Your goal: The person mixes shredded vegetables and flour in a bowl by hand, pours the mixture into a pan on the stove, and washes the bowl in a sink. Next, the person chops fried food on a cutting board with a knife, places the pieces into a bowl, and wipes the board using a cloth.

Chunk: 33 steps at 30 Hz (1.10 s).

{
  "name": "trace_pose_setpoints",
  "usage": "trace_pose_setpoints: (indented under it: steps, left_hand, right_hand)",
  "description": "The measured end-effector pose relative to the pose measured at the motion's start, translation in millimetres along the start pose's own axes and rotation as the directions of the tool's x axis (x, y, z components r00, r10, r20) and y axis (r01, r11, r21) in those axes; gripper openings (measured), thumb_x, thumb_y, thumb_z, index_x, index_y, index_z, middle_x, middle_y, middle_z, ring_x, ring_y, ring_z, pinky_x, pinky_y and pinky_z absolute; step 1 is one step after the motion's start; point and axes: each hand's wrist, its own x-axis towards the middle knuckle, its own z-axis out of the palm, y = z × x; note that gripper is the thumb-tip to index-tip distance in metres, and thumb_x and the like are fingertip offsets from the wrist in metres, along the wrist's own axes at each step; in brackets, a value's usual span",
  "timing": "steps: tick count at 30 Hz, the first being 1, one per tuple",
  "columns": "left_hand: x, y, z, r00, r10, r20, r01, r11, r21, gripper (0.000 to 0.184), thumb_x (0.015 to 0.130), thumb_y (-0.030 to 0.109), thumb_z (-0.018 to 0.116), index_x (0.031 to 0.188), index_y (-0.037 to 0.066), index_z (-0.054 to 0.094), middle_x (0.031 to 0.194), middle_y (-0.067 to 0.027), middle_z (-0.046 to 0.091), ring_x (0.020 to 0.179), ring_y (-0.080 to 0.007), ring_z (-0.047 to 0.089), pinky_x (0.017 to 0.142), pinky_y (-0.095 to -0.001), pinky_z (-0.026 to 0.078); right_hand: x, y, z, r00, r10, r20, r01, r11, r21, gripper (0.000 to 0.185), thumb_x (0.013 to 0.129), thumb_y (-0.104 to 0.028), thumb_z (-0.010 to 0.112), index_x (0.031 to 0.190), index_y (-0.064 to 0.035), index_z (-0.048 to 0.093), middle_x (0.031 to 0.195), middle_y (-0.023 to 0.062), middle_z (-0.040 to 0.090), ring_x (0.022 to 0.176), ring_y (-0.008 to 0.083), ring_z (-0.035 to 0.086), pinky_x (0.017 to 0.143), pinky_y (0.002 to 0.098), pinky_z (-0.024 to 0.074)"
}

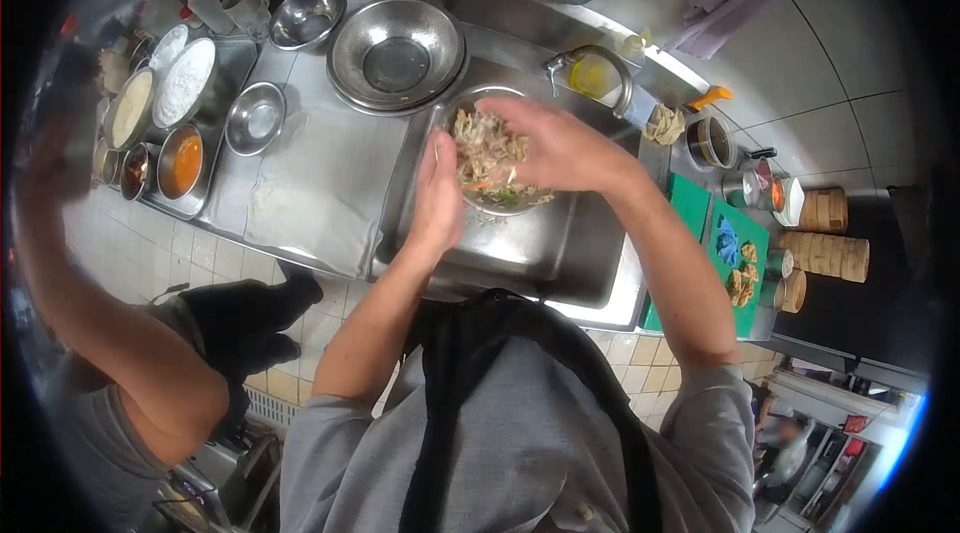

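Note:
A metal bowl (515,208) stands at the sink, holding a mix of shredded vegetables (490,155) with pale strands and orange and green bits. My left hand (437,195) is upright at the bowl's left side, its fingers straight and its palm turned toward the mix. From the right, my right hand (552,145) reaches over the bowl. Its fingers and thumb curve around part of the mix, and some strands stick out between them. The mix hides part of the bowl's inside.
Left of the sink (570,263) lies a pale cloth (320,198), with metal basins (395,48) behind it. A tray holds white powder (184,81) and orange sauce (187,165). Green cutting boards (690,203) and bamboo steamers (825,255) stand right. A co-worker's arm (130,333) is at left.

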Motion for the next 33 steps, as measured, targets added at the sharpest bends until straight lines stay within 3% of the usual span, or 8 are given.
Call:
trace_pose_setpoints:
  steps: [2, 6, 10, 11, 17, 22, 27, 33]
  left_hand:
    - [-2, -6, -9, 0.999, 0.041, 0.007, -0.041, 0.999, -0.007, 0.055, 0.111, 0.041, 0.034, 0.148, 0.001, 0.037, 0.139, -0.012, 0.052, 0.126, -0.0197, 0.055, 0.103, -0.0344, 0.049]
    - [-9, -1, 2, 0.998, 0.054, 0.025, -0.056, 0.997, 0.057, 0.055, 0.112, 0.039, 0.034, 0.151, 0.0, 0.035, 0.145, -0.0127, 0.049, 0.133, -0.0208, 0.049, 0.111, -0.035, 0.041]
    - [-6, -9, 6, 0.986, 0.169, 0.015, -0.169, 0.971, 0.17, 0.056, 0.112, 0.038, 0.035, 0.153, 0.0, 0.032, 0.148, -0.013, 0.046, 0.138, -0.021, 0.043, 0.117, -0.0357, 0.032]
    - [-6, -13, 5, 0.986, 0.165, 0.014, -0.165, 0.972, 0.169, 0.056, 0.112, 0.038, 0.035, 0.153, 0.0, 0.032, 0.148, -0.013, 0.046, 0.138, -0.021, 0.043, 0.117, -0.0357, 0.032]
    - [-9, -21, -1, 0.992, 0.127, -0.017, -0.126, 0.991, 0.047, 0.06, 0.111, 0.041, 0.034, 0.156, 0.0, 0.028, 0.15, -0.0177, 0.044, 0.139, -0.0241, 0.043, 0.115, -0.036, 0.035]
    - [-13, -4, 4, 1.0, -0.009, -0.007, 0.009, 1.0, -0.02, 0.058, 0.111, 0.041, 0.034, 0.154, 0.001, 0.029, 0.145, -0.0157, 0.048, 0.133, -0.0223, 0.049, 0.11, -0.0367, 0.043]
    - [-6, -3, 3, 0.998, 0.064, 0.027, -0.063, 0.997, -0.034, 0.059, 0.111, 0.04, 0.034, 0.155, 0.0, 0.029, 0.146, -0.0155, 0.048, 0.133, -0.0223, 0.049, 0.111, -0.0361, 0.042]
    - [-16, 15, -1, 0.995, 0.016, 0.097, -0.017, 1.0, 0.015, 0.058, 0.111, 0.039, 0.036, 0.153, -0.001, 0.033, 0.146, -0.0151, 0.049, 0.134, -0.0219, 0.048, 0.113, -0.0359, 0.039]
  right_hand:
    - [-1, 5, -8, 0.986, 0.154, 0.057, -0.159, 0.983, 0.087, 0.084, 0.077, -0.027, 0.083, 0.147, -0.0025, 0.044, 0.14, 0.0227, 0.055, 0.129, 0.0372, 0.055, 0.108, 0.0412, 0.0449]
    - [0, 20, 31, 0.981, 0.172, 0.091, -0.176, 0.984, 0.039, 0.09, 0.077, -0.032, 0.084, 0.151, -0.0037, 0.04, 0.142, 0.0276, 0.051, 0.129, 0.038, 0.054, 0.108, 0.0439, 0.0445]
    - [12, -4, 64, 0.924, 0.379, -0.057, -0.38, 0.925, -0.014, 0.068, 0.083, -0.027, 0.076, 0.14, -0.0067, 0.043, 0.137, 0.0286, 0.05, 0.127, 0.0466, 0.051, 0.107, 0.0504, 0.0434]
    - [11, -6, 69, 0.921, 0.364, -0.14, -0.368, 0.93, -0.003, 0.055, 0.082, -0.016, 0.07, 0.131, -0.0069, 0.047, 0.134, 0.0282, 0.052, 0.124, 0.0494, 0.054, 0.102, 0.0552, 0.0464]
    - [10, 24, 52, 0.951, 0.287, -0.112, -0.297, 0.951, -0.085, 0.046, 0.08, -0.011, 0.069, 0.123, -0.0076, 0.053, 0.117, 0.0242, 0.063, 0.111, 0.0465, 0.062, 0.094, 0.0526, 0.0513]
    - [3, 11, 9, 0.941, 0.3, -0.158, -0.307, 0.952, -0.018, 0.057, 0.077, -0.014, 0.074, 0.129, -0.0042, 0.054, 0.121, 0.0253, 0.063, 0.114, 0.0429, 0.062, 0.094, 0.0459, 0.0511]
    - [-5, -12, -9, 0.982, 0.167, 0.09, -0.177, 0.977, 0.12, 0.075, 0.076, -0.022, 0.08, 0.14, -0.0006, 0.048, 0.13, 0.0244, 0.06, 0.123, 0.0379, 0.059, 0.104, 0.0419, 0.0469]
    - [5, 13, 17, 0.966, 0.179, 0.185, -0.209, 0.965, 0.156, 0.078, 0.075, -0.029, 0.083, 0.139, 0.0005, 0.049, 0.133, 0.0225, 0.058, 0.122, 0.0372, 0.058, 0.105, 0.0418, 0.046]
